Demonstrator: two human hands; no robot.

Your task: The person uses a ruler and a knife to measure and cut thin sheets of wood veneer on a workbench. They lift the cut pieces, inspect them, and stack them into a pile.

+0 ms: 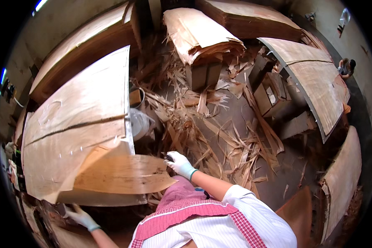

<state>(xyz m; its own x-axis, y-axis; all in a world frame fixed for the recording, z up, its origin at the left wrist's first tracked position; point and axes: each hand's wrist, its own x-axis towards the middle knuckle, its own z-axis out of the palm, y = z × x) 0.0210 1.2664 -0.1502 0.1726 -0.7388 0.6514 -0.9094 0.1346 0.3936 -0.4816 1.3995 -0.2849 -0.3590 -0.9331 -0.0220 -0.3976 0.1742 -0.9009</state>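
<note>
A thin brown wood veneer piece [124, 175] lies bent along the near edge of a large pale veneer sheet [78, 103] on my left. Its right end reaches toward my waist. My right hand [181, 164], in a white glove with a green cuff, is closed round a small dark tool [168, 157], its kind mostly hidden, just beside that end. Past the sheet's near left corner is my left hand [82, 218], also gloved in white. Its fingers look stretched and apart, with slight blur, and I see nothing held in them.
Torn veneer scraps [190, 128] litter the floor ahead. A veneer stack [198, 31] stands at the far middle, with another sheet-topped table [314, 74] at right. A clear plastic container [139, 123] sits beside the left table. Another person [346, 68] is at far right.
</note>
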